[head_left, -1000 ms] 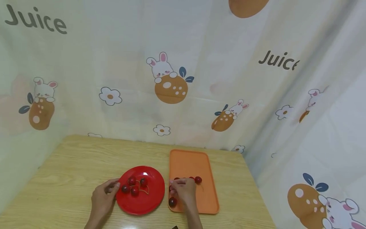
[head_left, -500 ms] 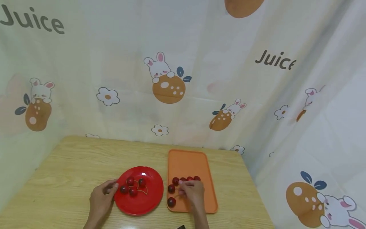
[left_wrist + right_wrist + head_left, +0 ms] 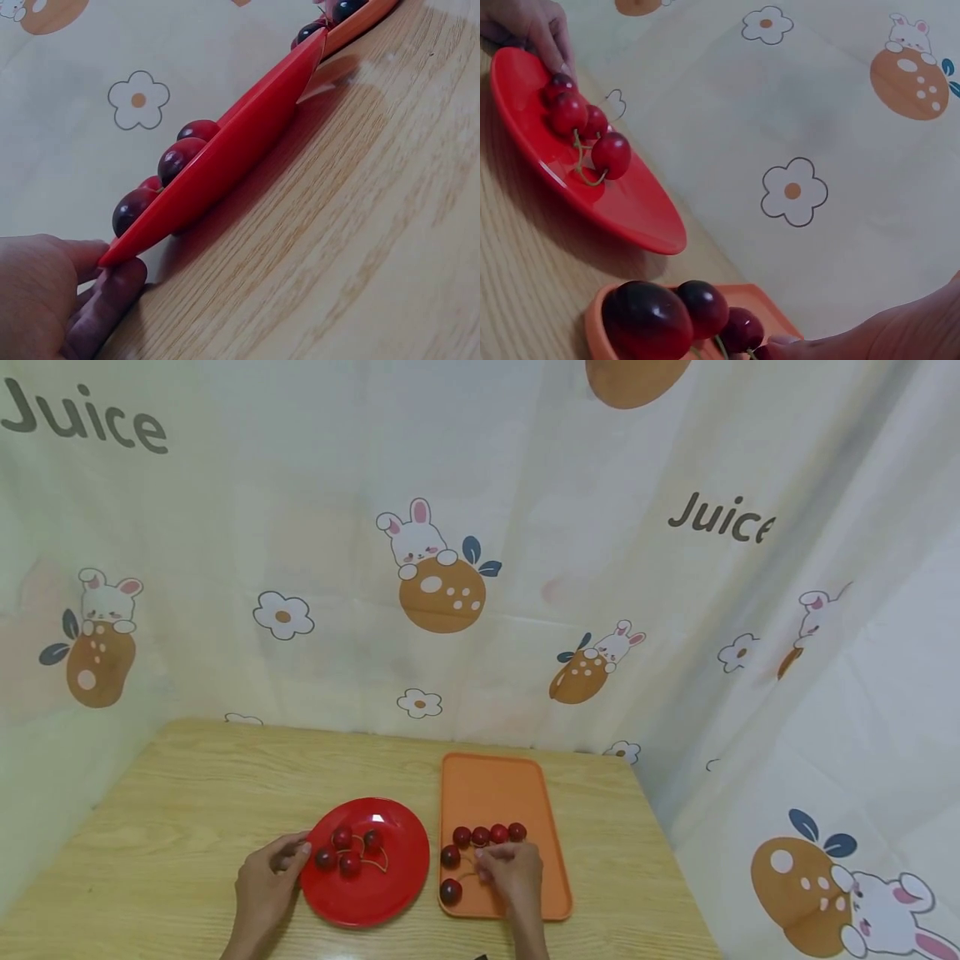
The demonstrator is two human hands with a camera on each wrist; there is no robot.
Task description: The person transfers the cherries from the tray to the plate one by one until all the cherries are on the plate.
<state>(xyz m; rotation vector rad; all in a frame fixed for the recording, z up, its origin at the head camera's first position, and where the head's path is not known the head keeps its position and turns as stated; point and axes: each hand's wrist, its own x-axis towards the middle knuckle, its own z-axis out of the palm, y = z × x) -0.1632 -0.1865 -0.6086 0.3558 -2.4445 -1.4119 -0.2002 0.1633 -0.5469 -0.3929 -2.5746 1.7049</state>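
In the head view my left hand [image 3: 266, 881] pinches the left rim of a round red plate [image 3: 397, 885]; the left wrist view shows thumb above and fingers below the rim. Several dark red cherries [image 3: 349, 863] with stems lie on the plate. My right hand [image 3: 517, 872] is over the orange tray [image 3: 491, 785], thumb and fingertips together at the thin stem ends of two cherries by the tray's left edge, the upper cherry [image 3: 450, 857] and the lower cherry [image 3: 451, 892]. A row of cherries [image 3: 480, 837] lies just beyond the fingers.
Plate and tray stand side by side on a wood-grain table [image 3: 225, 785], a narrow gap between them. A pale curtain [image 3: 330, 543] with rabbit and fruit prints hangs behind the table and along its sides.
My right hand has drawn right from the tray's left edge, then slightly nearer, uncovering the left cherries and the row. My left hand has stayed at the plate rim.
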